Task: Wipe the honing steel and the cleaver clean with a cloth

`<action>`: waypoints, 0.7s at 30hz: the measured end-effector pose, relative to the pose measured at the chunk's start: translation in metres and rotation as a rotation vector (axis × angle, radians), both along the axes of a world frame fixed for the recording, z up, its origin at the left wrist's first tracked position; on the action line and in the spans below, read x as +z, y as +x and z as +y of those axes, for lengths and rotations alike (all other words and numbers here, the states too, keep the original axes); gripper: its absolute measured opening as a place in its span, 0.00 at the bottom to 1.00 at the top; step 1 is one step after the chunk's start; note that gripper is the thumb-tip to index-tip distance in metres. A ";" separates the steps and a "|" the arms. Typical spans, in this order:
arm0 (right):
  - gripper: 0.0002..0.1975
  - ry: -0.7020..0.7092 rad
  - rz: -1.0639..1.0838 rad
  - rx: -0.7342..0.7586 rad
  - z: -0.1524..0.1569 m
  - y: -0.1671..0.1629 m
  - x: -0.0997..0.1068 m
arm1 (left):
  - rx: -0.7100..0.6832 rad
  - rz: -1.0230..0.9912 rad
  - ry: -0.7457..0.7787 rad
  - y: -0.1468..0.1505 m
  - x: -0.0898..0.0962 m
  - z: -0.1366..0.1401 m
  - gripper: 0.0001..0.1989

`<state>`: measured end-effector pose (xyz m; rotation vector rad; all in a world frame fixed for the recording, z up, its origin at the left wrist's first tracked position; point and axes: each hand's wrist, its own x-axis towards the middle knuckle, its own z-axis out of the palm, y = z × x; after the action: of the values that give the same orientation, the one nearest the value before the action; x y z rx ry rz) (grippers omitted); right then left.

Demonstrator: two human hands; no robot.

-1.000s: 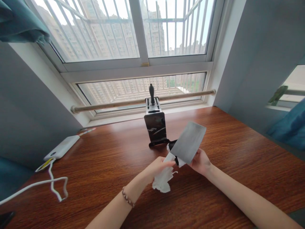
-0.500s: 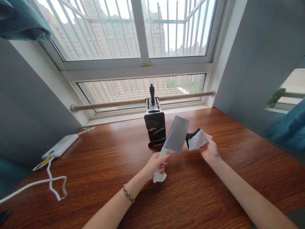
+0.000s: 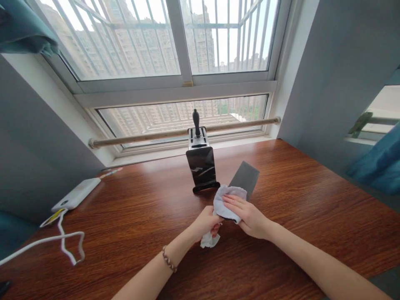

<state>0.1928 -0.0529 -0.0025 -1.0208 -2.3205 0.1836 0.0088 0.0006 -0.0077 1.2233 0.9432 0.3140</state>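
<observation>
A cleaver [image 3: 248,177] with a broad grey blade points up and to the right above the table. My left hand [image 3: 206,223] is closed around its handle, which is wrapped in white paper [image 3: 209,240] that sticks out below the fist. Pressed on the blade's lower part is a pale cloth [image 3: 226,200] with a dark edge. My right hand [image 3: 250,214] holds this cloth, fingers laid over it, and hides part of the blade. Just behind the hands stands a black knife block [image 3: 201,168] with one dark-handled tool [image 3: 196,122] in its top.
The brown wooden table [image 3: 140,200] runs up to a barred window with a wooden rail [image 3: 150,136]. At the left lie a white power bank [image 3: 75,195] and a white cable [image 3: 64,239]. A blue curtain [image 3: 381,168] hangs at the right.
My right hand has moved left with the cloth, from beside the cleaver onto its blade. The blade has tilted further right and looks darker. My left hand keeps its grip.
</observation>
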 end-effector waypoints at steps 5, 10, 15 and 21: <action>0.21 0.003 0.133 0.034 0.002 0.010 0.013 | -0.035 -0.007 0.029 0.001 -0.003 -0.001 0.09; 0.15 0.044 0.100 0.064 0.002 0.015 0.018 | -0.076 -0.057 -0.014 -0.001 -0.002 0.003 0.13; 0.16 0.136 0.022 0.107 0.008 0.029 0.012 | -0.077 -0.057 -0.074 -0.005 0.002 0.007 0.16; 0.16 0.269 -0.001 -0.223 0.021 0.071 0.012 | -0.117 -0.070 -0.116 -0.008 0.002 0.008 0.18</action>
<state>0.2633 -0.0321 0.0091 -1.1273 -2.1390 -0.2112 0.0006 0.0087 -0.0061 1.1482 0.8153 0.2052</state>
